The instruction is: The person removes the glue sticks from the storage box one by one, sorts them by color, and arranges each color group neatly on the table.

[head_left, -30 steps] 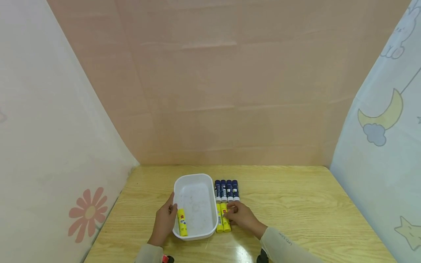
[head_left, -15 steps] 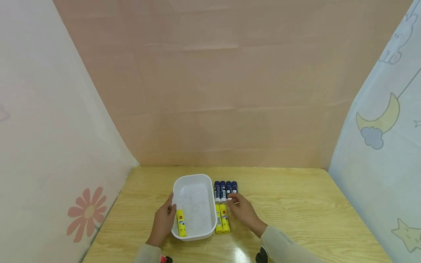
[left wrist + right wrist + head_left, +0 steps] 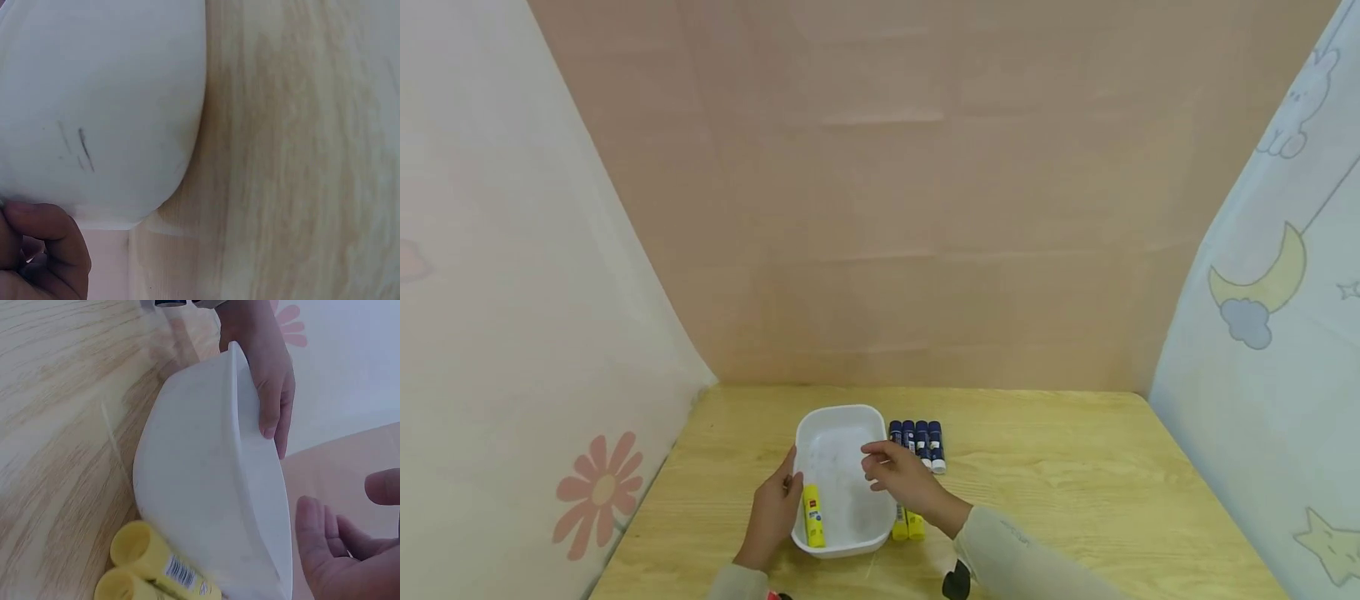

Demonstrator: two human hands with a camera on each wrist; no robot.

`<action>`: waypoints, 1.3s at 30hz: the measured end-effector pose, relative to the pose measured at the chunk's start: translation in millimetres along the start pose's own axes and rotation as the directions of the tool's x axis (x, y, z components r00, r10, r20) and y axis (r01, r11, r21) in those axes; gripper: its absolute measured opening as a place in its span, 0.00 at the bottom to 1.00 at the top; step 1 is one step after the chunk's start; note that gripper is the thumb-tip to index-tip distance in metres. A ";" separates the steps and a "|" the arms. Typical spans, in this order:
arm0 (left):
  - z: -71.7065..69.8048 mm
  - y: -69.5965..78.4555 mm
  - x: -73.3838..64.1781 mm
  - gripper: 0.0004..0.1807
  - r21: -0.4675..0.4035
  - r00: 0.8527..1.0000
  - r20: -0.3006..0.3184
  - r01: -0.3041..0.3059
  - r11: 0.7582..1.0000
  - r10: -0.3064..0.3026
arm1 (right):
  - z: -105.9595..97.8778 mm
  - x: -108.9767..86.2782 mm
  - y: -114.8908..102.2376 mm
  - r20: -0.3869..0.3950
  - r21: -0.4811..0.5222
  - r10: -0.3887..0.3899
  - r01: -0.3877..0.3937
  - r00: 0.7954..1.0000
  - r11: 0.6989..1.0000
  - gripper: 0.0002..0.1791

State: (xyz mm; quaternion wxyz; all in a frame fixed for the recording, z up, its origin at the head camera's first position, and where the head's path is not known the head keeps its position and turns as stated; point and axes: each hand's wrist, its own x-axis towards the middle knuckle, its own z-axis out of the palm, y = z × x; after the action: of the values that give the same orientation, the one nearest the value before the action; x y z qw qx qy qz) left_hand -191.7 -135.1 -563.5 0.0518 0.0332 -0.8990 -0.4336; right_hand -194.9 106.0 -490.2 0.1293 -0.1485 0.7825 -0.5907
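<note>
My left hand [image 3: 772, 510] grips the left rim of a white plastic tray [image 3: 831, 433], its fingers curled at the edge in the left wrist view. Inside the tray, along its left wall, lies a yellow glue stick [image 3: 813, 518]. Over the tray's right side hovers my right hand [image 3: 908, 481]; in the right wrist view its thumb and fingers are apart with nothing between them. Two more yellow glue sticks [image 3: 915, 527] lie against the tray's right side, partly hidden under my right wrist. Behind them, several navy glue sticks [image 3: 936, 442] with white ends lie in a row.
The wooden table [image 3: 1060, 483] extends on both sides of the tray. A beige cloth backdrop [image 3: 925, 208] stands behind it, with white printed curtains [image 3: 1240, 417] at either side.
My right hand has moved from the yellow glue sticks up to the navy ones, then left over the tray. My left hand keeps its hold, and the glue sticks stay in place.
</note>
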 end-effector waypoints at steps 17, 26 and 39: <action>0.2 -2.5 0.2 0.28 -0.016 1.000 -0.012 -0.002 1.000 0.002 | 21.9 4.1 -1.1 0.066 -0.017 0.037 -0.036 0.997 0.999 0.20; -0.1 -0.3 -2.5 0.27 -0.042 0.998 -0.047 -0.040 0.998 0.038 | 28.0 7.0 3.1 0.080 -0.029 0.058 -0.056 0.995 0.998 0.21; 2.6 -3.4 -2.4 0.27 -0.038 0.998 -0.056 -0.044 0.998 0.042 | 38.9 12.0 5.1 0.136 -0.044 0.164 -0.160 0.977 0.986 0.22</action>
State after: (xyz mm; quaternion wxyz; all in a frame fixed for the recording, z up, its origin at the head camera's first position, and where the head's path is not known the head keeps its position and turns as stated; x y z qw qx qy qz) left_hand -189.6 -134.9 -567.9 0.0865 0.0247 -0.8890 -0.4489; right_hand -191.6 68.2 -505.9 0.2289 -0.1273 0.7907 -0.5533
